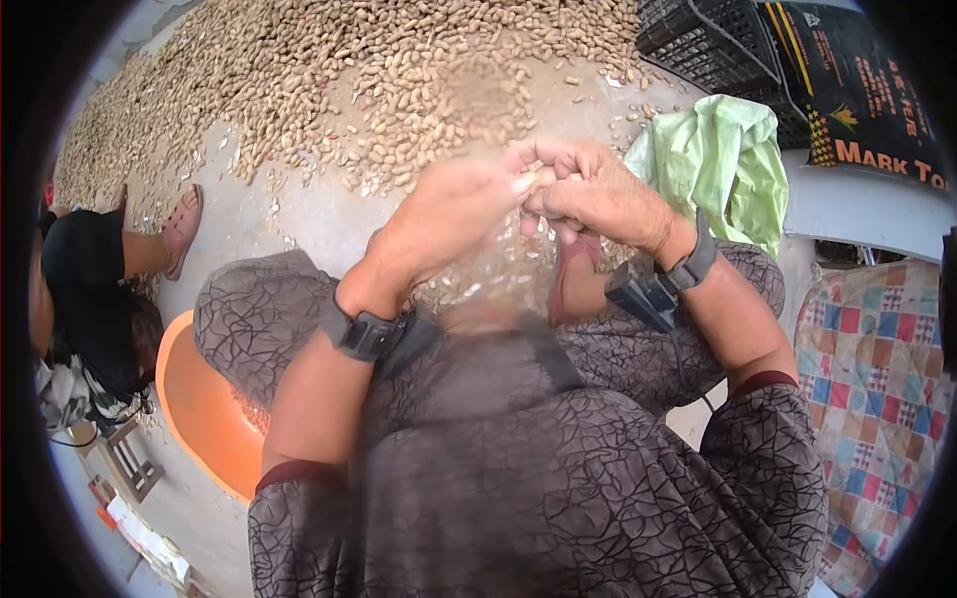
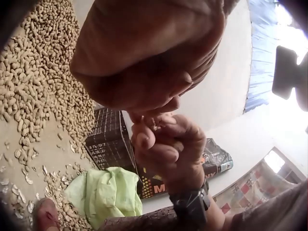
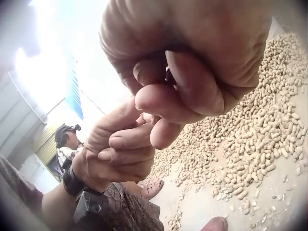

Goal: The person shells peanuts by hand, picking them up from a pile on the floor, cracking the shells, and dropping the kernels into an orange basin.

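Both hands meet fingertip to fingertip in front of the person's lap. The left hand (image 1: 454, 214) and the right hand (image 1: 603, 199) pinch a peanut (image 2: 154, 124) between them. Only a small pale bit of it shows in the left wrist view; fingers hide the rest. Curled fingers of the right hand (image 3: 187, 72) fill the top of the right wrist view, with the left hand (image 3: 122, 149) close behind. Below the hands, broken shells (image 1: 478, 274) lie between the person's legs. A wide heap of unshelled peanuts (image 1: 329, 75) spreads over the floor ahead.
An orange basin (image 1: 189, 419) holding reddish kernels stands by the left knee. To the right are a light green sack (image 1: 713, 164), a black crate (image 1: 713, 60) and a black printed bag (image 1: 867, 100). Another person's foot (image 1: 182, 231) is at left. A patchwork cloth (image 1: 877, 399) hangs at right.
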